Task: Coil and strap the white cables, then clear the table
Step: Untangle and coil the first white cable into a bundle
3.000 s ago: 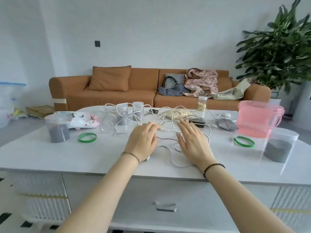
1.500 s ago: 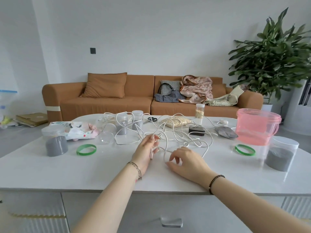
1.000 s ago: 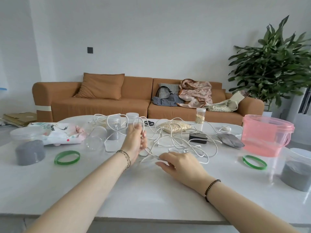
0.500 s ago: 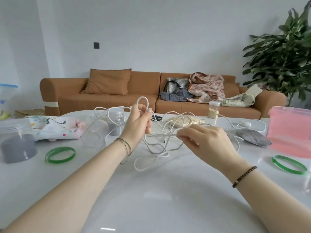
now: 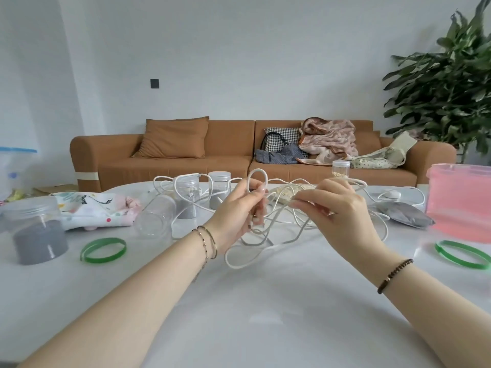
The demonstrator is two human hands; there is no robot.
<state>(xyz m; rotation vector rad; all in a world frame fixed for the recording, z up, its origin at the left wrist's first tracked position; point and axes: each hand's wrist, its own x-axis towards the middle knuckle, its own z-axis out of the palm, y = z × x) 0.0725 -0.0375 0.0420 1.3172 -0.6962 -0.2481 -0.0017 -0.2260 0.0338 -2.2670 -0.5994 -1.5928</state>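
Note:
A tangle of white cables (image 5: 268,236) sprawls across the middle of the white table (image 5: 265,314), running back among the jars. My left hand (image 5: 237,211) is raised above the table and grips a small upright loop of white cable that sticks out above its fingers. My right hand (image 5: 337,208), just to the right at the same height, pinches a strand of the same cable between thumb and fingertips. Loose loops hang from both hands down onto the table.
Two green bands lie on the table, one left (image 5: 103,249), one right (image 5: 462,253). Grey-filled jars (image 5: 37,235) and a toppled clear jar (image 5: 156,216) stand left, a patterned cloth (image 5: 93,208) behind. A pink bucket (image 5: 462,200) and grey pouch (image 5: 403,213) sit right.
My hands rose from the table with the cable. The left formed a small loop and holds it up; the right moved from the tabletop to pinch a strand beside it.

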